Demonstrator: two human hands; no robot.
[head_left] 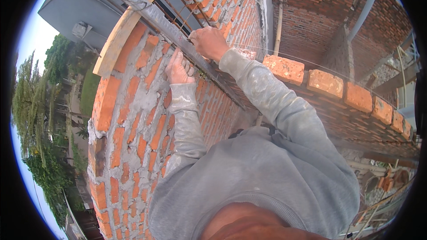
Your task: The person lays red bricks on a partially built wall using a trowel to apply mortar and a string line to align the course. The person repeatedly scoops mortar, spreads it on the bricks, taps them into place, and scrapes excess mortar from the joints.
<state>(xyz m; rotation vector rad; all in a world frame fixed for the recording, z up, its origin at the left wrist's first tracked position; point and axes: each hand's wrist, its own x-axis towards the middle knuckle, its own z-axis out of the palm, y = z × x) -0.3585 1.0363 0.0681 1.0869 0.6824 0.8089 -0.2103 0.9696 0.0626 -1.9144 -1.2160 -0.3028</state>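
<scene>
A long grey straight bar (171,31) slants down across the corner of the brick wall (133,124). My left hand (180,68) is closed against its near side, thumb and finger pinched upward; whatever lies between them is too small to name. Just beyond the bar, my right hand (208,43) is closed with its fingertips bent down by the bar's far edge. What it grips is hidden. A thin string (311,64) stretches from near my right hand along a row of loose-topped bricks (283,69) to the right.
A curved wooden board (116,40) stands at the wall's upper left end. Rusty steel bars (165,1) rise behind it. A bamboo pole (278,29) leans by the far walls. Trees (49,120) show beyond the left edge, and scattered rubble lies low at right.
</scene>
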